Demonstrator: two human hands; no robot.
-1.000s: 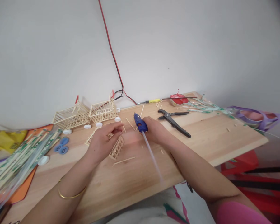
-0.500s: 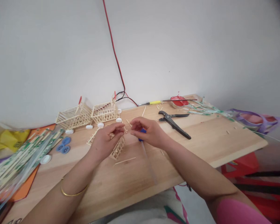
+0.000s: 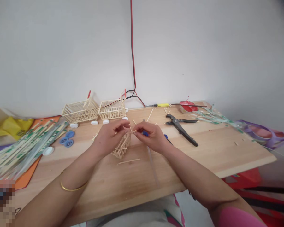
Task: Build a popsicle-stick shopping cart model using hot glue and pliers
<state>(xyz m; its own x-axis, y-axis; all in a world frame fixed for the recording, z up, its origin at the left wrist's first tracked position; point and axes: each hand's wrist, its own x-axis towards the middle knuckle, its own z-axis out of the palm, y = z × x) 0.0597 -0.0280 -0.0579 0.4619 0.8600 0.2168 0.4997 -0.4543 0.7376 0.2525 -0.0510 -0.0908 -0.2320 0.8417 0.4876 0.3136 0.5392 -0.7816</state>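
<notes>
My left hand (image 3: 110, 136) is curled over a small lattice frame (image 3: 123, 148) of thin wooden sticks on the table; whatever its thumb and fingers pinch is hidden. Facing it, my right hand (image 3: 150, 135) has thumb and forefinger closed on a short thin wooden stick (image 3: 132, 130), just above the frame's upper end. The two sets of fingertips almost meet there. A loose stick (image 3: 129, 161) lies in front of the frame. Partly behind my right hand are a blue object (image 3: 145, 133) and a clear thin rod (image 3: 151, 160).
Two stick-built carts (image 3: 81, 111) with white cap wheels stand by the wall. Black pliers (image 3: 182, 130), a yellow-handled tool (image 3: 162, 105) and a red-lined bowl (image 3: 188, 106) are right. Blue caps (image 3: 67, 138) and bundled sticks (image 3: 26, 148) lie left.
My hands have come together and the right fingers have closed on a short stick above the small frame. The view has turned slightly left.
</notes>
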